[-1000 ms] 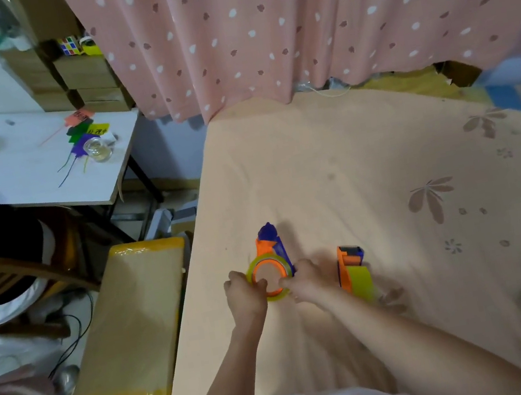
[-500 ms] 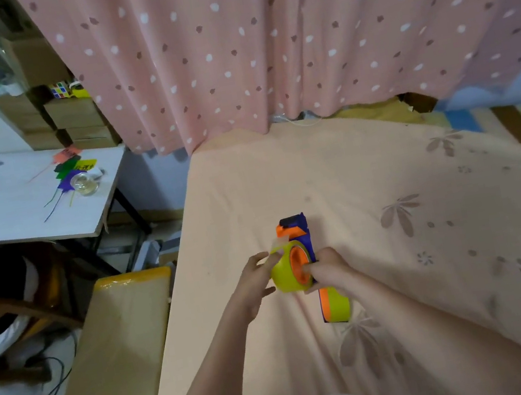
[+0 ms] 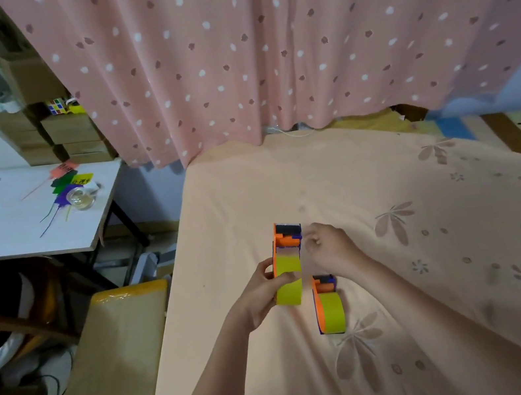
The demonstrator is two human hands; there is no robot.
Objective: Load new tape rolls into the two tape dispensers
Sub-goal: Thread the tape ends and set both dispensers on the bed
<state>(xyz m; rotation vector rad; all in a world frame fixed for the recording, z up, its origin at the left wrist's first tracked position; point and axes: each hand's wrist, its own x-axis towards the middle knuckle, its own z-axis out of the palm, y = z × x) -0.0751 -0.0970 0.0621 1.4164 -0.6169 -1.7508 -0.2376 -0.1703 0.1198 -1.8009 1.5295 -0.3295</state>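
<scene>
On the peach bedsheet (image 3: 370,178), a loaded dispenser (image 3: 328,303) lies at five o'clock from the held dispenser (image 3: 289,261), which is clamped around its yellow roll by the left hand (image 3: 266,295). Its long axis runs twelve-to-six. The right hand (image 3: 328,246), nearer the cutter end at twelve, is pinched together there; on what cannot be told.

No legible text, brand or no. on any item. Coloured paper tags (image 3: 70,180) on white side table (image 3: 16,240), approx. 10 o'clock from centre: orange and yellow tags carry dark printed chars., too blurred to read. Tape dispensers: no markings seen.
</scene>
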